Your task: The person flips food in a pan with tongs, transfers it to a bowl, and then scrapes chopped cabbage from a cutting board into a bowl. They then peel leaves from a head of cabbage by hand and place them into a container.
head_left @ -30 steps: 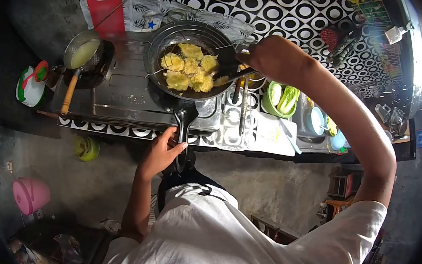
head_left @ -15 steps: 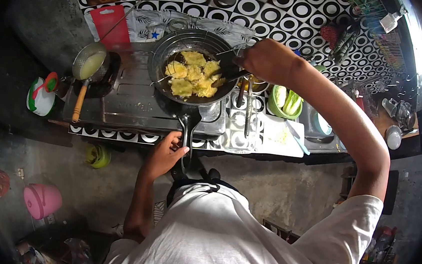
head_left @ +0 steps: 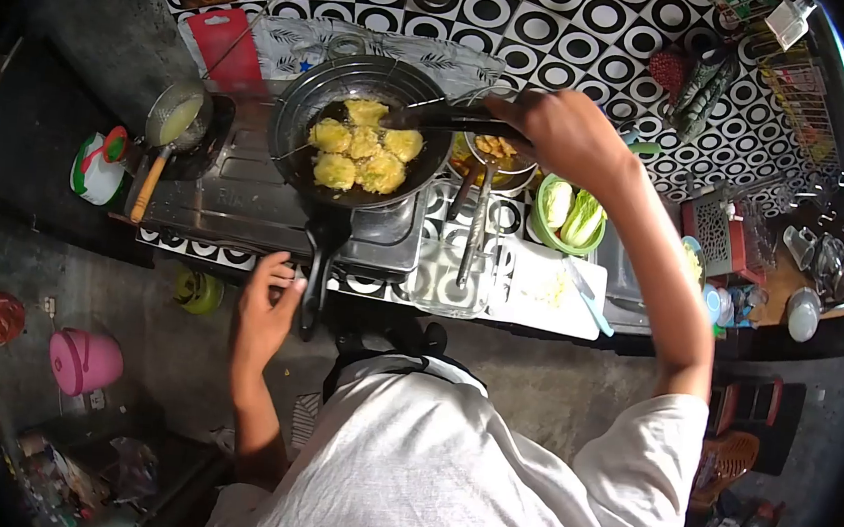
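Note:
Several yellow fritters (head_left: 363,142) lie in oil in a black wok (head_left: 289,116) on the stove. My right hand (head_left: 566,134) is closed round the handle of a dark utensil (head_left: 455,119), whose far end is over the wok at its upper right fritters. My left hand (head_left: 268,300) is beside the wok's black handle (head_left: 316,284), a little to its left, with the fingers apart and nothing in them. A strainer (head_left: 494,150) holding fried pieces rests over a pot right of the wok.
A small pan with a wooden handle (head_left: 150,185) sits on the left of the stove (head_left: 247,203). Right of it are a green bowl of cabbage (head_left: 569,216), a white cutting board (head_left: 528,308) and a knife (head_left: 587,300). A pink bucket (head_left: 85,362) stands lower left.
My left hand has come off the wok's handle and opened. The dark utensil has moved from the fritters at the right towards the wok's upper part.

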`<state>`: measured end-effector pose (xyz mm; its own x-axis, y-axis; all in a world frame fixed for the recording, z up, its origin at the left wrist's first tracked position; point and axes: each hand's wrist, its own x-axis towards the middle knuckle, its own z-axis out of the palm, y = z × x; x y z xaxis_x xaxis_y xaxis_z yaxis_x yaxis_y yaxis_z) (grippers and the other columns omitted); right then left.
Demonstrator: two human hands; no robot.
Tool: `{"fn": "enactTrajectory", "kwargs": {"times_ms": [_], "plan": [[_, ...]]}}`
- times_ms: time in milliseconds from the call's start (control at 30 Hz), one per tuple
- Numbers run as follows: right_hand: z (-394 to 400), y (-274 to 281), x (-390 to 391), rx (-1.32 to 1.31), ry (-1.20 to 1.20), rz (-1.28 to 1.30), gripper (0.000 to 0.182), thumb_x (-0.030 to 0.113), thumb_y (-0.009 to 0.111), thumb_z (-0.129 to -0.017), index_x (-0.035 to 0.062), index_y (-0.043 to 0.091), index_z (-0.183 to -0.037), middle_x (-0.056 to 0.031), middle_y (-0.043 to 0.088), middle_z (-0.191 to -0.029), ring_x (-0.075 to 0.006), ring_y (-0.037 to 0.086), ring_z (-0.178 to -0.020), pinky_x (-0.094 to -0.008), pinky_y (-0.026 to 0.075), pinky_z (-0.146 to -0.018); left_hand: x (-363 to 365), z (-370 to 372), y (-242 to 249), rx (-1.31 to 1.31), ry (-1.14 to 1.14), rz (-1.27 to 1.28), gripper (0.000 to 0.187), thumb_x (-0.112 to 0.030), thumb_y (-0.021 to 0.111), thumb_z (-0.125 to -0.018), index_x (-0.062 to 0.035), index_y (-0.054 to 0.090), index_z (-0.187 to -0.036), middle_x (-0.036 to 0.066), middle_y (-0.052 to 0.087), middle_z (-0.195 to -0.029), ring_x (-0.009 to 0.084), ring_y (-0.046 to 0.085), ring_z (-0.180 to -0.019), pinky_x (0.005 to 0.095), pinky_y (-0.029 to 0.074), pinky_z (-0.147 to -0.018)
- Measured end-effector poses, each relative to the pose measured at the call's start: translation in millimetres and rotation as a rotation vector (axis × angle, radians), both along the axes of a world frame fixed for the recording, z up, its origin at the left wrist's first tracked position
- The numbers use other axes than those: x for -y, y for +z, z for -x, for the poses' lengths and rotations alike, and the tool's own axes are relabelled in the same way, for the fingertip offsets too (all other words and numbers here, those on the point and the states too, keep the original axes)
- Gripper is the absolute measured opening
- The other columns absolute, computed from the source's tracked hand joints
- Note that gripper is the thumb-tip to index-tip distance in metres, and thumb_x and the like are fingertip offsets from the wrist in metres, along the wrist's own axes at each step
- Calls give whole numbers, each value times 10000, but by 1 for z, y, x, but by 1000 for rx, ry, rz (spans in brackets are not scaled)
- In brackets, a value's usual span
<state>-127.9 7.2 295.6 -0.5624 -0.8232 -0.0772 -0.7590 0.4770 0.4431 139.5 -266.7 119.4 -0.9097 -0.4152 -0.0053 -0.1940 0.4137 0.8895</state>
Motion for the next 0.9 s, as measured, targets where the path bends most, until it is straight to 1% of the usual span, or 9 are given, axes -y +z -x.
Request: {"fn": "enactTrajectory", "kwargs": {"times_ms": [167,233,300,367,467,567,667,767,900], "plan": [[4,-49,-101,132,-82,598,634,175,757,-781,70,533,-1365,-163,677,-932,-343,668,-759,-427,532,-687,-47,2,43,-123,149,36,290,-62,638,-922,-27,601,-1207,58,644,-942,152,590,-854,301,480,-792],[3,-77,-129,274,-301,769,673,155,781,-750,48,526,-1363,-199,682,-968,-364,671,-833,-434,530,-731,-75,13,51,-146,90,4,276,-61,632,-925,-24,607,-1198,54,647,-938,140,590,-852,291,477,-787],[17,-132,-159,282,-290,979,682,140,791,-743,24,516,-1356,-223,683,-947,-396,667,-852,-431,526,-749,-103,25,50,-155,13,-48,265,-67,635,-927,-19,611,-1186,46,653,-932,121,590,-857,268,474,-777],[30,-185,-174,245,-275,1110,692,154,803,-742,4,504,-1348,-229,676,-873,-386,666,-784,-426,517,-710,-129,41,44,-109,-122,-75,269,-70,638,-926,-16,607,-1188,46,658,-933,119,596,-853,266,479,-777],[28,-231,-171,479,-602,1239,751,193,834,-723,-10,482,-1355,-221,644,-778,-330,633,-690,-421,487,-641,-161,60,25,-48,-261,-108,276,-59,644,-917,-8,601,-1184,51,658,-912,121,606,-815,271,493,-757],[32,-283,-163,517,-633,1335,769,180,840,-721,-37,464,-1356,-233,672,-878,-342,659,-759,-399,515,-704,-182,67,19,24,-353,-109,295,-51,645,-909,-2,593,-1196,55,656,-909,128,611,-822,275,497,-762],[27,-290,-145,416,-588,1524,777,158,848,-712,-47,462,-1354,-235,685,-964,-338,676,-823,-385,524,-760,-193,67,17,31,-397,-112,309,-49,640,-910,-1,586,-1210,60,654,-917,135,613,-834,277,499,-769],[23,-288,-132,556,-820,1593,772,137,848,-709,-51,462,-1351,-224,692,-999,-323,677,-837,-374,524,-783,-192,66,10,87,-372,-138,302,-48,639,-906,-6,600,-1202,44,663,-934,124,613,-858,277,484,-790],[22,-310,-116,432,-877,1635,753,153,840,-717,-71,463,-1329,-190,668,-910,-272,623,-763,-363,510,-751,-185,74,-35,131,-361,-169,295,-66,641,-914,-10,591,-1199,60,651,-919,141,615,-819,282,500,-739]]}}
